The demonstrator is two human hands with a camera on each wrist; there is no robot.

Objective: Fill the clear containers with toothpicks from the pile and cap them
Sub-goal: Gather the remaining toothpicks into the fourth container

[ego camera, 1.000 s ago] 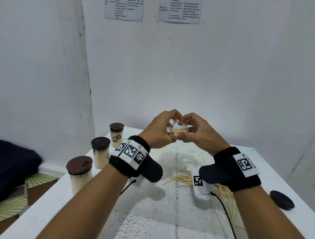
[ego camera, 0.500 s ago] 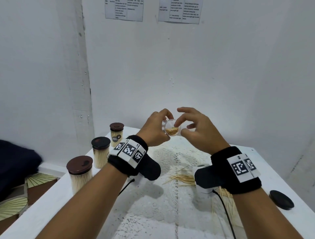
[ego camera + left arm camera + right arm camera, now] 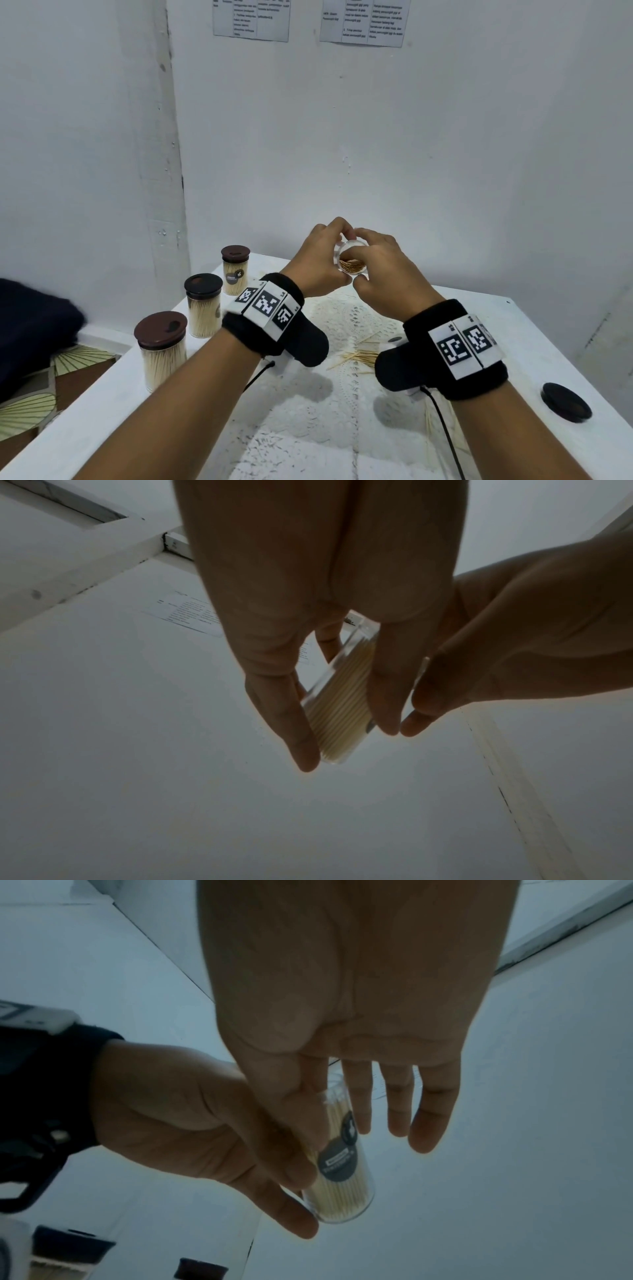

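Note:
I hold a clear container [image 3: 351, 264] part full of toothpicks above the table, tilted so its open mouth faces me. My left hand [image 3: 337, 253] grips its side between thumb and fingers [image 3: 304, 750]. My right hand [image 3: 363, 260] pinches it near the rim, thumb below and index finger over the top. In the right wrist view the other right fingers [image 3: 424, 1123] stay straight past the labelled container [image 3: 342, 1175]. A loose toothpick pile [image 3: 356, 358] lies on the table under my wrists. One black cap [image 3: 566, 401] rests at the right.
Three capped, filled containers [image 3: 161, 349] [image 3: 202, 305] [image 3: 235, 269] stand in a row along the white table's [image 3: 479, 325] left edge. A lace mat [image 3: 342, 318] covers the middle. A dark cloth [image 3: 34, 325] lies off the left side. A wall is close behind.
Half a second ago my right hand had come off the container, fingers spread. It now pinches the container again. The container's mouth has tilted more toward me.

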